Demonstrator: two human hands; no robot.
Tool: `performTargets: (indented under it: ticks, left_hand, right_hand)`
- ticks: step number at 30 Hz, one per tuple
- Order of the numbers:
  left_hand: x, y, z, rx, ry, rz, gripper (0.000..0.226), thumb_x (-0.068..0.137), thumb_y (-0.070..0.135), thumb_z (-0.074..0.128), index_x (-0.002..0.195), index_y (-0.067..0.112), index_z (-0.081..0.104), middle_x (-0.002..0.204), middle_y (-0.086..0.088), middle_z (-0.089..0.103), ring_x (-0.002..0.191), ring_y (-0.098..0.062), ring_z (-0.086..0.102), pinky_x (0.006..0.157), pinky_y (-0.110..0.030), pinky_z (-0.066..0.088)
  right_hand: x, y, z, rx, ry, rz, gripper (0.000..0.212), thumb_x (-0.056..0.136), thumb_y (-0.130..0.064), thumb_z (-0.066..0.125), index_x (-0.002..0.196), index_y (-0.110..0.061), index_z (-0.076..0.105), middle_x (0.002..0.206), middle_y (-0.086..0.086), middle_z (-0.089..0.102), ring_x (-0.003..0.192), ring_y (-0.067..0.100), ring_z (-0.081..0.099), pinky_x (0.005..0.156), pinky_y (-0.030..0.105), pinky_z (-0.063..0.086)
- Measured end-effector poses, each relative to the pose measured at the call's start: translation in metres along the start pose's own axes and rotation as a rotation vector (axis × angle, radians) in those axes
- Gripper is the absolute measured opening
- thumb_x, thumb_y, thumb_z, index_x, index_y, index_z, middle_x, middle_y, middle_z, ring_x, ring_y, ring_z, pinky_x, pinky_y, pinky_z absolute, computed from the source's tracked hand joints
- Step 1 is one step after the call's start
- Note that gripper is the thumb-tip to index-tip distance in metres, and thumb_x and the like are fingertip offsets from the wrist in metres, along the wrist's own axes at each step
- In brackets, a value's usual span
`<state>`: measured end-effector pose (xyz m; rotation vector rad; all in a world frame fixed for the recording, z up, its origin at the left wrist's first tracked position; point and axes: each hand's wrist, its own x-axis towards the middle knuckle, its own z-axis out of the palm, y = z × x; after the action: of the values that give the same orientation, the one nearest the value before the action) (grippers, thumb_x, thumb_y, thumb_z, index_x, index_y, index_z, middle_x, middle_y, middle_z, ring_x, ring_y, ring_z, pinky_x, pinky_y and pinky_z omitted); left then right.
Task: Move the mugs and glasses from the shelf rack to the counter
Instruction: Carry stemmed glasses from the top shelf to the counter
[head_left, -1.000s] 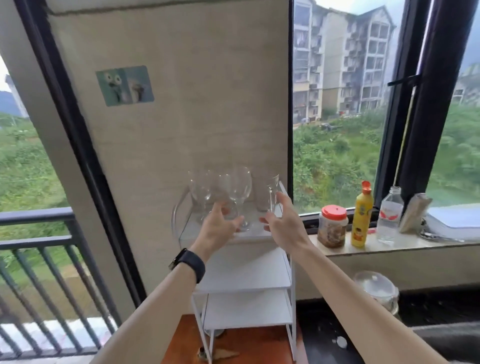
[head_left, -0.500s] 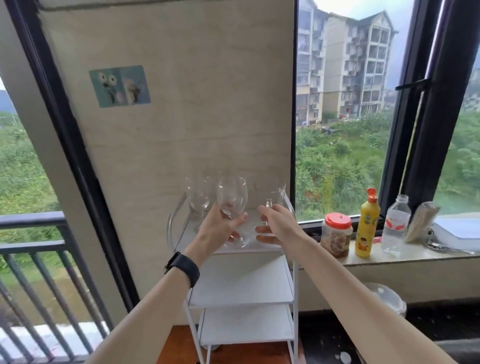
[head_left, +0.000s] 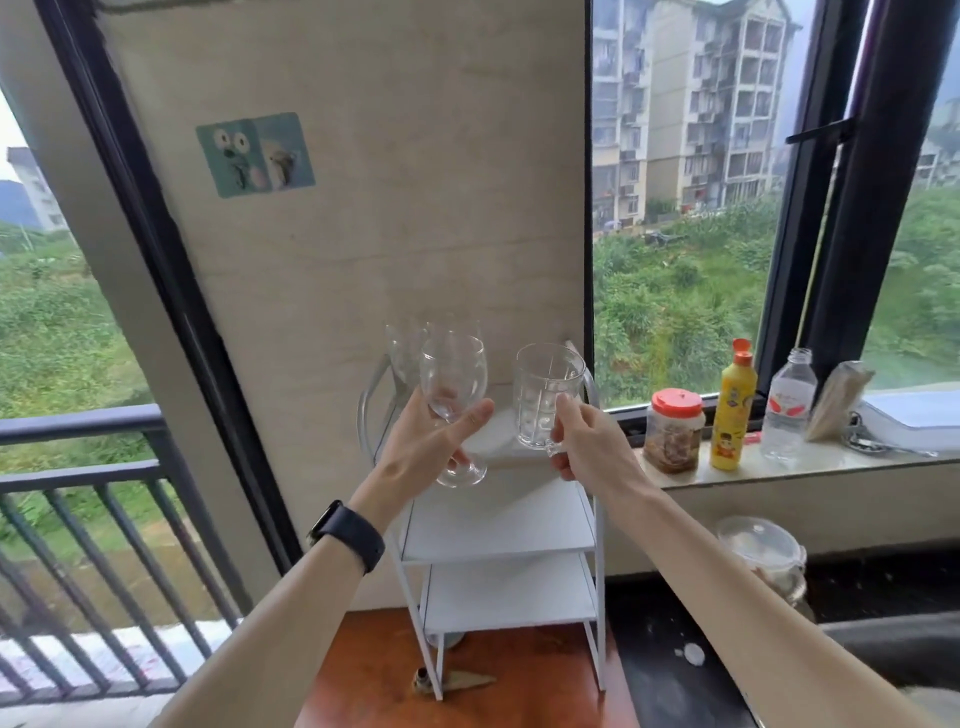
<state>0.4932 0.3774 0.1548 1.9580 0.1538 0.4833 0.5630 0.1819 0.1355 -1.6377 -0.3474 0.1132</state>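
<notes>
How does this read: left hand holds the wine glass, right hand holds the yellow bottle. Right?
One slip. In the head view the right hand holds the glass mug by its handle; the yellow bottle stands untouched on the window ledge. The left hand does hold the wine glass.

A white shelf rack with three flat tiers stands upright on a reddish-brown wooden top. Clear stemmed glasses stand at the back left of its top tier (the two lower tiers show only bare white). A tan wedge-shaped scrap lies by its front left foot. On the pale window sill to the right stand a red-lidded jar, a yellow bottle and a clear plastic bottle.
</notes>
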Motion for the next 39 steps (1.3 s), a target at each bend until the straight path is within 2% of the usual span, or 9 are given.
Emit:
performTargets:
  ticks: [7,12,15,19,23,28,30,33,39]
  left_hand:
    - [-0.06,-0.017,0.029,-0.024,-0.08,0.028,0.062,0.078,0.057,0.076,0.123,0.02,0.054,0.103,-0.014,0.066,0.063,-0.026,0.072,0.074,-0.044,0.061]
    - [-0.105,-0.019,0.082,-0.094,-0.203,-0.005,0.061,0.074,0.049,0.079,0.121,0.02,0.053,0.104,-0.007,0.062,0.059,-0.015,0.068,0.066,-0.043,0.061]
    - [-0.121,-0.01,0.132,-0.11,-0.31,0.026,0.052,0.077,0.045,0.079,0.117,0.021,0.055,0.105,-0.007,0.062,0.068,-0.012,0.068,0.064,-0.036,0.06]
    - [-0.147,0.021,0.219,-0.039,-0.435,0.112,0.06,0.069,0.065,0.071,0.115,0.028,0.058,0.105,0.015,0.063,0.088,0.006,0.063,0.072,-0.013,0.05]
    - [-0.191,0.073,0.332,-0.105,-0.593,0.148,0.05,0.072,0.055,0.078,0.111,0.03,0.059,0.102,0.014,0.067,0.091,0.001,0.065,0.079,-0.025,0.053]
    - [-0.293,0.155,0.482,-0.292,-0.794,0.175,0.049,0.071,0.051,0.082,0.107,0.029,0.059,0.092,0.016,0.073,0.075,-0.005,0.071,0.057,-0.017,0.052]
    - [-0.34,0.182,0.538,-0.335,-0.874,0.195,0.049,0.072,0.049,0.083,0.11,0.028,0.06,0.097,0.006,0.074,0.071,-0.008,0.07,0.057,-0.018,0.051]
    - [-0.41,0.22,0.61,-0.372,-1.021,0.2,0.043,0.076,0.043,0.083,0.109,0.028,0.061,0.087,0.007,0.071,0.069,-0.01,0.067,0.06,-0.019,0.048]
    - [-0.527,0.296,0.725,-0.37,-1.263,0.286,0.046,0.073,0.051,0.081,0.105,0.024,0.061,0.084,0.003,0.072,0.068,-0.012,0.069,0.067,-0.028,0.055]
  right_hand:
    - [-0.095,0.045,-0.033,0.004,0.102,-0.094,0.042,0.103,-0.05,0.044,0.078,-0.02,0.059,0.065,-0.011,0.06,0.053,0.006,0.059,0.048,0.018,0.045]
    - [-0.154,0.084,-0.081,0.081,0.118,-0.021,0.044,0.094,-0.056,0.048,0.07,-0.021,0.06,0.063,-0.003,0.06,0.055,0.013,0.057,0.049,0.022,0.045]
    - [-0.19,0.1,-0.123,0.101,0.191,0.028,0.043,0.101,-0.046,0.049,0.066,-0.023,0.057,0.063,-0.002,0.055,0.052,0.012,0.05,0.047,0.021,0.041]
    - [-0.251,0.111,-0.202,0.01,0.338,0.049,0.046,0.105,-0.039,0.046,0.064,-0.019,0.053,0.053,-0.003,0.045,0.046,0.01,0.042,0.043,0.018,0.036]
    - [-0.333,0.115,-0.304,-0.087,0.513,0.101,0.046,0.104,-0.047,0.045,0.066,-0.02,0.05,0.056,0.0,0.044,0.052,0.015,0.041,0.045,0.02,0.037]
    - [-0.466,0.117,-0.436,-0.19,0.741,0.176,0.054,0.091,-0.068,0.042,0.069,-0.02,0.05,0.054,-0.003,0.049,0.05,0.013,0.044,0.048,0.021,0.041]
    - [-0.524,0.117,-0.48,-0.23,0.849,0.204,0.053,0.091,-0.068,0.04,0.069,-0.021,0.05,0.054,-0.003,0.05,0.05,0.014,0.045,0.051,0.027,0.041]
    - [-0.605,0.112,-0.532,-0.232,0.993,0.269,0.053,0.092,-0.067,0.037,0.07,-0.02,0.047,0.055,-0.004,0.049,0.052,0.015,0.044,0.056,0.034,0.038]
    - [-0.734,0.096,-0.599,-0.193,1.29,0.313,0.046,0.104,-0.047,0.04,0.067,-0.021,0.048,0.059,-0.003,0.046,0.052,0.011,0.043,0.051,0.026,0.038]
